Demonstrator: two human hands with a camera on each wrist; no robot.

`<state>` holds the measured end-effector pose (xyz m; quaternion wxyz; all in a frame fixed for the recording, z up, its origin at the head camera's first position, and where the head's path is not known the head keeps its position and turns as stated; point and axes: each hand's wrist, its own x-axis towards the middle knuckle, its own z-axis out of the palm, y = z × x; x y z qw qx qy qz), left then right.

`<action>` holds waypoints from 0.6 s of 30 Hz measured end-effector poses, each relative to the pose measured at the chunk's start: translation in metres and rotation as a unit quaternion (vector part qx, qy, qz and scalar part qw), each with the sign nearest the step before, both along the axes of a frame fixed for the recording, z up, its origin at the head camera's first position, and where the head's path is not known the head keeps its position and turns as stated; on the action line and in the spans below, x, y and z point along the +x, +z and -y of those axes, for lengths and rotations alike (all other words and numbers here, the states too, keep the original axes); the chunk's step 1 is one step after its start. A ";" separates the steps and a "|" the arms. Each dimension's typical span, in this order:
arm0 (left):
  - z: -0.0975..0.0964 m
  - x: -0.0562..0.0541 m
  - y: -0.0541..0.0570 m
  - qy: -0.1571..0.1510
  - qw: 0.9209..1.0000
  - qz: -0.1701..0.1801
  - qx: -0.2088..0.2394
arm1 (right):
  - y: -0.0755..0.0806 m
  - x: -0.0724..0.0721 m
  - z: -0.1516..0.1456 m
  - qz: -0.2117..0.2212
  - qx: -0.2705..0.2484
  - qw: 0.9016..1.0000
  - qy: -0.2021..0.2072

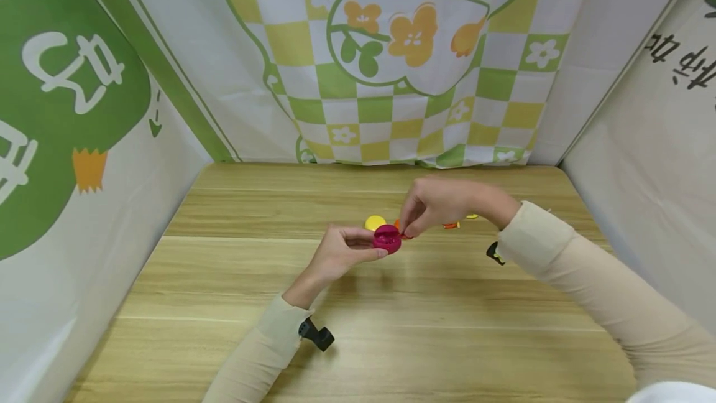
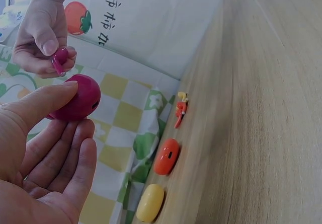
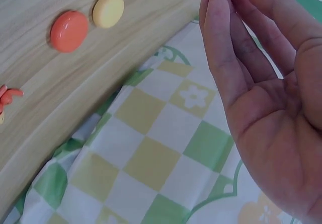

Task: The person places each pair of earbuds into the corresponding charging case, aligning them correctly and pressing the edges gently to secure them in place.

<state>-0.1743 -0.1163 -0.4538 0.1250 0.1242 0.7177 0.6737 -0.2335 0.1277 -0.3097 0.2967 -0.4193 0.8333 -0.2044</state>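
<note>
My left hand (image 1: pixel 338 254) grips a round magenta earbud case (image 1: pixel 386 241) between thumb and fingers, held up over the table with its lid raised. From the right, my right hand (image 1: pixel 442 203) pinches a magenta earbud (image 2: pixel 60 59) close beside the case's opening. In the left wrist view the earbud's stem points down toward the case, and the case's outer shell with a small dark port faces the camera. Only an edge of the magenta case shows in the right wrist view, mostly behind my fingers.
A yellow case (image 1: pixel 374 222) and an orange case (image 2: pixel 166 156) lie side by side on the wooden table (image 1: pixel 447 322), beyond my hands. Orange and yellow earbuds (image 2: pixel 181 108) lie to their right. Printed curtains surround the table's back and sides.
</note>
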 end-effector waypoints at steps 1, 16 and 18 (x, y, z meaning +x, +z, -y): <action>0.000 0.000 0.000 -0.001 1.000 -0.001 0.001 | 0.000 0.000 0.002 0.001 -0.001 1.000 0.000; 0.001 0.000 0.001 -0.001 1.000 0.001 0.010 | -0.006 0.003 0.020 -0.031 0.020 0.999 -0.014; 0.002 0.000 0.002 0.002 1.000 0.002 0.009 | -0.006 0.004 0.021 -0.035 0.020 0.999 -0.021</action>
